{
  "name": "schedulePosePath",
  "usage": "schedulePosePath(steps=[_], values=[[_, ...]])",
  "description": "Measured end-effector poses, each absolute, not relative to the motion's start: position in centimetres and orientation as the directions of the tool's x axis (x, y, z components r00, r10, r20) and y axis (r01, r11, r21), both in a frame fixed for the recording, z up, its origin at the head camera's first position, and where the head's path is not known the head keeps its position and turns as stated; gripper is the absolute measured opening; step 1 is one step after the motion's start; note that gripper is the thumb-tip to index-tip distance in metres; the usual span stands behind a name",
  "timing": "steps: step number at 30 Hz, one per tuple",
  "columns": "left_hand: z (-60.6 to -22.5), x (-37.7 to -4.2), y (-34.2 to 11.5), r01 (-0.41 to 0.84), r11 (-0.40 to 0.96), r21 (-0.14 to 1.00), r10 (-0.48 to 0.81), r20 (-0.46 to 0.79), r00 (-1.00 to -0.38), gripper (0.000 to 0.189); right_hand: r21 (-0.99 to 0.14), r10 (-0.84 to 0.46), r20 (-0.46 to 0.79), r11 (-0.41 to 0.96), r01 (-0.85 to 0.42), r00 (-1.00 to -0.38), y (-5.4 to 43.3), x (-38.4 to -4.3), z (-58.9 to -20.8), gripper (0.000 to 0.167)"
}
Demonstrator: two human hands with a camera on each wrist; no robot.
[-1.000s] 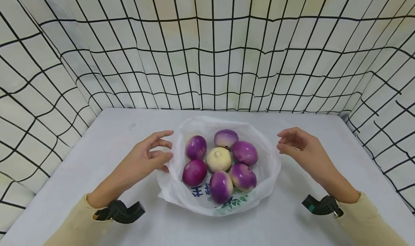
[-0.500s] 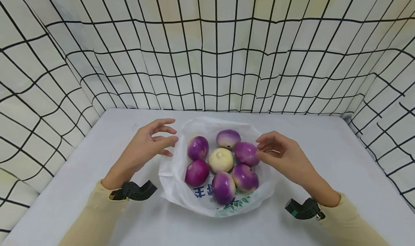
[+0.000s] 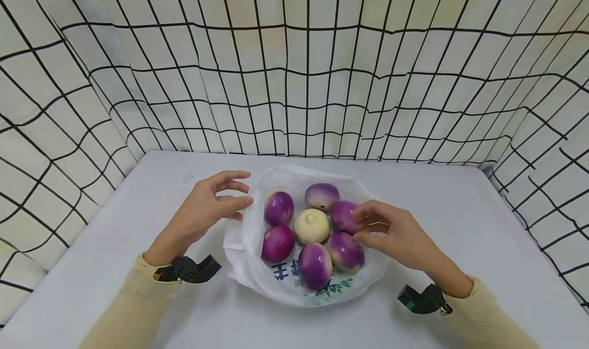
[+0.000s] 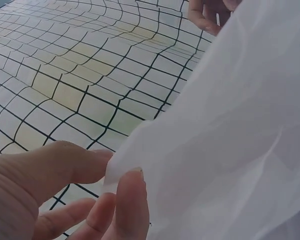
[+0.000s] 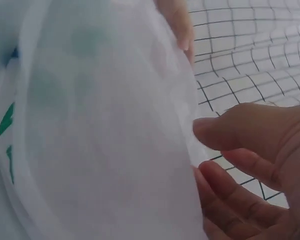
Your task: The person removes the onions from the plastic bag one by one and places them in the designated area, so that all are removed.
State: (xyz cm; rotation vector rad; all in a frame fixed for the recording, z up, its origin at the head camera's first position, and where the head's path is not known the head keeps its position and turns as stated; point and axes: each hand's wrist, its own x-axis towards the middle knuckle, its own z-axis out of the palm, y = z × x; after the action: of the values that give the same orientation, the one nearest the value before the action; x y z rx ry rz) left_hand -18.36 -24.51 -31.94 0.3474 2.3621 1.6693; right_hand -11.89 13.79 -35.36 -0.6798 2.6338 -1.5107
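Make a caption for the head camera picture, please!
Left hand and right hand at opposite sides of an open white bag holding six purple vegetables and one pale one.

Both sleeved forearms (image 3: pixel 131 300) reach forward, left grip (image 3: pixel 207 206) and right grip (image 3: pixel 398 236) loosely bent, thumbs (image 3: pixel 239 203) apart from fingers (image 3: pixel 234 176).

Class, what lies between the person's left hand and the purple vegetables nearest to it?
The left side of the white plastic bag lies between the left hand and the nearest purple vegetables; the head view shows this.
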Motion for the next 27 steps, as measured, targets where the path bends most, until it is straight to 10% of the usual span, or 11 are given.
schedulePosePath(steps=[27], values=[[-32.0, -18.5, -24.9, 0.111, 0.347, 0.931, 0.373, -0.028, -0.927, 0.061, -0.818, -0.510, 0.126, 0.432, -0.380, -0.851, 13.9, -13.1, -37.8, 0.048]])
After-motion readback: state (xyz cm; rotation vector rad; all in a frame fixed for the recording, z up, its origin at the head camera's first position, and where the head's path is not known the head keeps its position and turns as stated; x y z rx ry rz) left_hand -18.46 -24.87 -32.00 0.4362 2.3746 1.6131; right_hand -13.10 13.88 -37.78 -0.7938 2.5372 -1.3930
